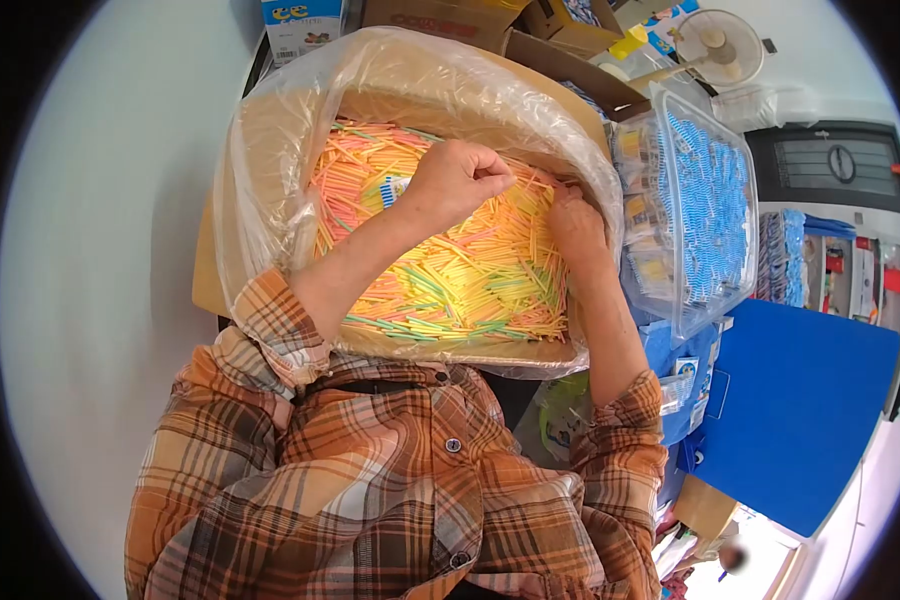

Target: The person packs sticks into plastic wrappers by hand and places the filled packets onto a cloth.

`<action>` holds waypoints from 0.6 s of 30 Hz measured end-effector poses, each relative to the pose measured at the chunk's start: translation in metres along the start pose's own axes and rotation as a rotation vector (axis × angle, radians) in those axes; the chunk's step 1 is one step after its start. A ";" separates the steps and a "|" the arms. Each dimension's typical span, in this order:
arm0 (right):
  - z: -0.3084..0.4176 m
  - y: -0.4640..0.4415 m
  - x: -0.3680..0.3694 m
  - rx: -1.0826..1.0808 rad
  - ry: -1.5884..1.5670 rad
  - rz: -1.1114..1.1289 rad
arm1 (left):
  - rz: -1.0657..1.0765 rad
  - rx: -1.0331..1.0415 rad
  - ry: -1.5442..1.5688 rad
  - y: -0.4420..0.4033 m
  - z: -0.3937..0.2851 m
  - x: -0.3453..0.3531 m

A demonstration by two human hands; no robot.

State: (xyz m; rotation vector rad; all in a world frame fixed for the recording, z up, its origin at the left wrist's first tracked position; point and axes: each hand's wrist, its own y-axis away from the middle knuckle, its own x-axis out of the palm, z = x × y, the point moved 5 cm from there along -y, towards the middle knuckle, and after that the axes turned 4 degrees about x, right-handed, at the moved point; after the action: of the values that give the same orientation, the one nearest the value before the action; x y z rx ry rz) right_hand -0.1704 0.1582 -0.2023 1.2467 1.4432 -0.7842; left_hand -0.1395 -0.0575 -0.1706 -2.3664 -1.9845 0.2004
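A large cardboard box lined with a clear plastic bag holds a mass of thin pastel sticks in yellow, orange, pink and green. Above the sticks, my left hand is closed, thumb and fingertips pinched together; whatever is between them is too small to make out. Partly behind that wrist lies a small blue-and-white packet on the sticks. My right hand is at the box's right side, fingers curled together by the sticks. Its fingertips are partly hidden, so what it grips cannot be named.
To the right stands a clear plastic bin full of blue-and-white striped packets. A blue panel lies beyond it. Cardboard boxes and a fan are at the back. A pale wall runs along the left.
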 end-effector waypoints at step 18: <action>0.012 0.044 -0.076 0.134 -0.440 -0.229 | 0.173 -0.322 0.266 0.018 0.015 0.033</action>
State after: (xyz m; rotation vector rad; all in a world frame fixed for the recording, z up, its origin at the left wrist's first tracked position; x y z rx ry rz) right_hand -0.1301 0.1361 -0.1266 0.9370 1.1942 -1.2423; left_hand -0.1180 -0.0286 -0.1894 -2.5850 -1.8026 -0.4398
